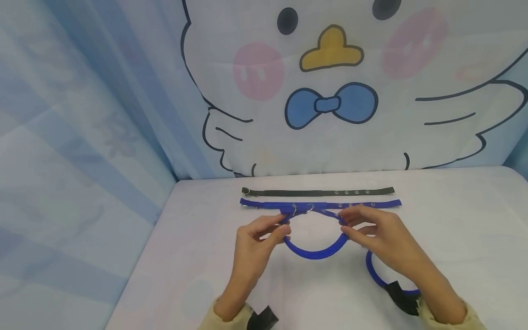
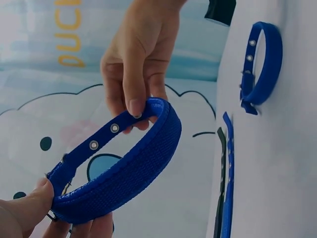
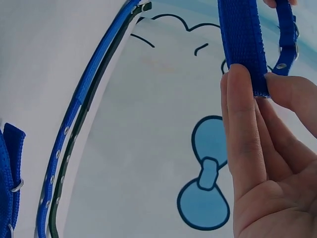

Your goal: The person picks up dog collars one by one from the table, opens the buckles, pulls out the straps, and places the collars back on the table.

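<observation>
A blue collar [image 1: 315,254], closed into a loop, is held up above the table between both hands. My left hand [image 1: 252,250] pinches its buckle end between thumb and fingers. My right hand [image 1: 387,233] pinches the opposite side of the loop. Metal eyelets line the thin strap, and the wider padded band [image 2: 124,186] curves round the other side in the left wrist view. In the right wrist view, the thumb and fingers of the right hand [image 3: 262,158] grip the band's edge. A second looped blue collar [image 1: 373,270] lies below the right forearm, partly hidden by it.
Behind the hands, a dark green collar [image 1: 297,193] and a blue collar [image 1: 264,204] lie straight, side by side, on the white table [image 1: 198,229]. A printed curtain [image 1: 330,142] hangs at the table's back edge, and a blue patterned one [image 1: 82,183] on the left.
</observation>
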`<state>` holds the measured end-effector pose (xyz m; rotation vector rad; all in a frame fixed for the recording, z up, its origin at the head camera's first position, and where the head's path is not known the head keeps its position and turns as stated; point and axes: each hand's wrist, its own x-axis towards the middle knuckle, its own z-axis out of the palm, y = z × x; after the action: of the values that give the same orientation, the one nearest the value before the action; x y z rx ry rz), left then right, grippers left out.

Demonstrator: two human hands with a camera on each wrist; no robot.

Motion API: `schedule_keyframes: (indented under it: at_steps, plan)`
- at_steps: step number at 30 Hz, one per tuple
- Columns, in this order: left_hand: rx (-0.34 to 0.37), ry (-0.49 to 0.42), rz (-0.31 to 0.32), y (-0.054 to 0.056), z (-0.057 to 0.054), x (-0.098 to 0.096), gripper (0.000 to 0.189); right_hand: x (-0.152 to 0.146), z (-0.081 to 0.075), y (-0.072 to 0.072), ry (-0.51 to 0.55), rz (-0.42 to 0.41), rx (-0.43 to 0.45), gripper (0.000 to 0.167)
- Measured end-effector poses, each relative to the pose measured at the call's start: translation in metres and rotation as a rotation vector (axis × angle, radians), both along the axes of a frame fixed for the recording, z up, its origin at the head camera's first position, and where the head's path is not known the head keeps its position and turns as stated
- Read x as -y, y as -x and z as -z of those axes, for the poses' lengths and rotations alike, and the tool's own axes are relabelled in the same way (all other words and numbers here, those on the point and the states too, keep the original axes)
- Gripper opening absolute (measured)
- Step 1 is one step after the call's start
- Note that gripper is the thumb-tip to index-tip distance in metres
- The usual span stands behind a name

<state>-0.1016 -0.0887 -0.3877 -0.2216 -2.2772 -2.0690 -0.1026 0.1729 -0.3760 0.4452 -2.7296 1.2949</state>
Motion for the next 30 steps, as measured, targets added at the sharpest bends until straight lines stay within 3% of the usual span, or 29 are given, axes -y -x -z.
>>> schedule_keyframes:
  at_steps: [16, 30]
  plan:
    - [0.044, -0.051, -0.034, 0.0035, -0.0013, 0.0052, 0.032, -0.0027, 0.005, 0.0029, -0.001, 0.085, 0.123, 0.034]
    - [0.004, -0.031, -0.041, 0.0055, -0.0024, 0.0091, 0.035, -0.0058, 0.0057, 0.0047, 0.024, 0.09, 0.126, 0.028]
